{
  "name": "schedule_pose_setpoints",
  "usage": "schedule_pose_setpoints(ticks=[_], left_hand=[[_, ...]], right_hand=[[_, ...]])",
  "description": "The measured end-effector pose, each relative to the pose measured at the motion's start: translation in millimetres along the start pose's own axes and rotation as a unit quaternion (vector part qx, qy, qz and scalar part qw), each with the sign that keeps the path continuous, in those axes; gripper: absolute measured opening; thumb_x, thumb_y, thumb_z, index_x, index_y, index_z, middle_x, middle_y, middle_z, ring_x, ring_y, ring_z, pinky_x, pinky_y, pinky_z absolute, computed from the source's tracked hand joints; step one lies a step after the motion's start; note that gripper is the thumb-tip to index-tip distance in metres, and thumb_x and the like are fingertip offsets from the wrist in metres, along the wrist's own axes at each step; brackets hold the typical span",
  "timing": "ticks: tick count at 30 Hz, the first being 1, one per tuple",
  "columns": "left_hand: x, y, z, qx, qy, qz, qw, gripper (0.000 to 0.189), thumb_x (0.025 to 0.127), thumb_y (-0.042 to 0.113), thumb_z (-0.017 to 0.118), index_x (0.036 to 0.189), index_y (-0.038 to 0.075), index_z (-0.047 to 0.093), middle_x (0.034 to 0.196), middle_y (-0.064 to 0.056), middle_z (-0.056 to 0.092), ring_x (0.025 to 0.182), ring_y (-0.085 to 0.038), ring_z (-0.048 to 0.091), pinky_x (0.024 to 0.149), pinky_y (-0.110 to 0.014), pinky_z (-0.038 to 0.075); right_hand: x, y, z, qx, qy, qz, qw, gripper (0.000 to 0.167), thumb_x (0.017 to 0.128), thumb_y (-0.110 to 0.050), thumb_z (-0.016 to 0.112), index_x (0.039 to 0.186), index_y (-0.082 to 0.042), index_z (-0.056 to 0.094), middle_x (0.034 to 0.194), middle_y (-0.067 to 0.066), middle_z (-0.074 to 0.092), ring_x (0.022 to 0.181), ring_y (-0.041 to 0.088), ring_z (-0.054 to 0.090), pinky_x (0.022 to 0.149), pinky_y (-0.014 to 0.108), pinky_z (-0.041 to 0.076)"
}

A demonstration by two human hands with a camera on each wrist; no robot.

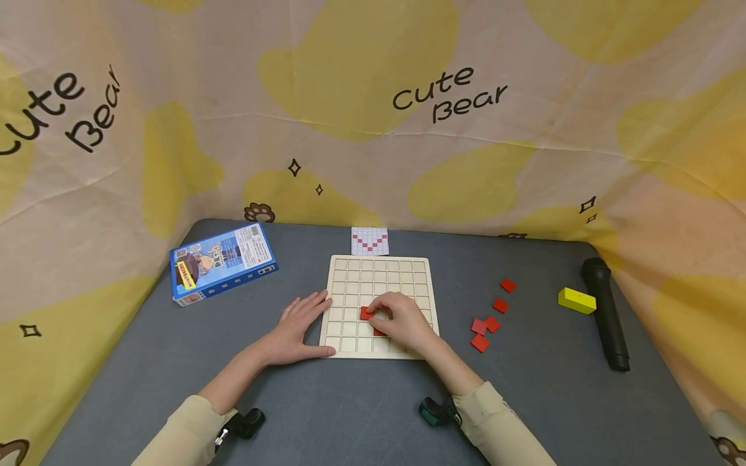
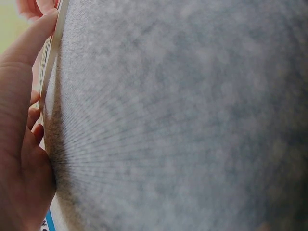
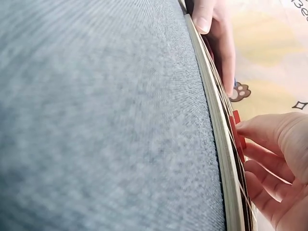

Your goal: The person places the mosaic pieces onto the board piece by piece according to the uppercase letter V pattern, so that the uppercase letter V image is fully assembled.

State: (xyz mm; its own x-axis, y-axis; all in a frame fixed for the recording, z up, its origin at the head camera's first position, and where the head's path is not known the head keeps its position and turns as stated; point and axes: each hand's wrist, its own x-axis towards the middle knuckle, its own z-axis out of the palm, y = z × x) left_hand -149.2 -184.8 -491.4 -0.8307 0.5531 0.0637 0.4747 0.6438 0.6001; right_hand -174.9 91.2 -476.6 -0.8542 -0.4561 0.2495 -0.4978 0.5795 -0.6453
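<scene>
A pale wooden board (image 1: 350, 285) with a square grid lies in the middle of the table. My left hand (image 1: 300, 330) rests at its left edge, fingers extended and the thumb at the near corner. Over the middle of the grid, my right hand (image 1: 402, 320) pinches a red square tile (image 1: 365, 314) between thumb and fingertips. Another red tile (image 1: 379, 332) lies on the board, partly covered by that hand. In the right wrist view the thumb touches the pinched red tile (image 3: 236, 118), low over the board's surface.
Several loose red tiles (image 1: 500, 305) lie right of the board. Farther right are a yellow block (image 1: 577, 300) and a black microphone-like object (image 1: 607, 317). Behind the board stands a card (image 1: 370, 241) with a pink grid pattern. A blue box (image 1: 224, 262) lies at the left.
</scene>
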Motion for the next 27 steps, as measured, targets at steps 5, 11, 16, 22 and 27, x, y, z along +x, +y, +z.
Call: schedule_pose_setpoints(ticks=[5, 11, 16, 22, 27], left_hand=[[-0.2, 0.3, -0.5, -0.002, 0.0, 0.0, 1.0, 0.096, 0.082, 0.053, 0.072, 0.154, 0.007, 0.029, 0.161, -0.012, 0.019, 0.147, -0.033, 0.015, 0.113, -0.058, 0.006], [-0.3, -0.9, 0.3, 0.002, 0.0, 0.001, 1.0, 0.096, 0.082, 0.054, 0.072, 0.154, 0.007, 0.029, 0.161, -0.011, 0.019, 0.147, -0.033, 0.015, 0.113, -0.058, 0.006], [-0.5, -1.1, 0.1, 0.003, 0.003, 0.004, 1.0, 0.096, 0.082, 0.054, 0.072, 0.154, 0.007, 0.029, 0.161, -0.011, 0.019, 0.147, -0.033, 0.015, 0.113, -0.058, 0.006], [-0.5, -0.5, -0.2, 0.001, 0.004, 0.004, 1.0, 0.096, 0.082, 0.054, 0.072, 0.154, 0.007, 0.029, 0.161, -0.011, 0.019, 0.147, -0.033, 0.015, 0.113, -0.058, 0.006], [-1.0, -0.1, 0.3, 0.0, 0.005, 0.005, 1.0, 0.096, 0.082, 0.054, 0.072, 0.154, 0.007, 0.029, 0.161, -0.011, 0.019, 0.147, -0.033, 0.015, 0.113, -0.058, 0.006]], right_hand=[[1.5, 0, 1, -0.006, -0.006, -0.003, 1.0, 0.01, 0.081, -0.01, 0.076, 0.089, -0.015, 0.073, 0.095, -0.005, 0.069, 0.087, 0.013, 0.056, 0.08, 0.032, 0.045], [0.0, -1, 1, -0.002, -0.003, -0.011, 0.9999, 0.009, 0.082, -0.01, 0.076, 0.089, -0.015, 0.075, 0.098, -0.006, 0.071, 0.088, 0.014, 0.058, 0.081, 0.032, 0.046], [-2.6, -1, 1, 0.003, 0.002, -0.026, 0.9996, 0.011, 0.081, -0.008, 0.074, 0.091, -0.012, 0.077, 0.105, -0.001, 0.071, 0.099, 0.018, 0.062, 0.089, 0.035, 0.046], [-10.3, 2, -7, 0.09, 0.018, 0.05, 0.9945, 0.01, 0.088, -0.012, 0.071, 0.095, -0.017, 0.076, 0.101, -0.007, 0.07, 0.087, 0.011, 0.064, 0.079, 0.029, 0.051], [-17.4, 10, -21, 0.154, 0.052, 0.113, 0.9802, 0.01, 0.091, -0.016, 0.07, 0.097, -0.02, 0.076, 0.098, -0.008, 0.072, 0.085, 0.01, 0.065, 0.077, 0.029, 0.052]])
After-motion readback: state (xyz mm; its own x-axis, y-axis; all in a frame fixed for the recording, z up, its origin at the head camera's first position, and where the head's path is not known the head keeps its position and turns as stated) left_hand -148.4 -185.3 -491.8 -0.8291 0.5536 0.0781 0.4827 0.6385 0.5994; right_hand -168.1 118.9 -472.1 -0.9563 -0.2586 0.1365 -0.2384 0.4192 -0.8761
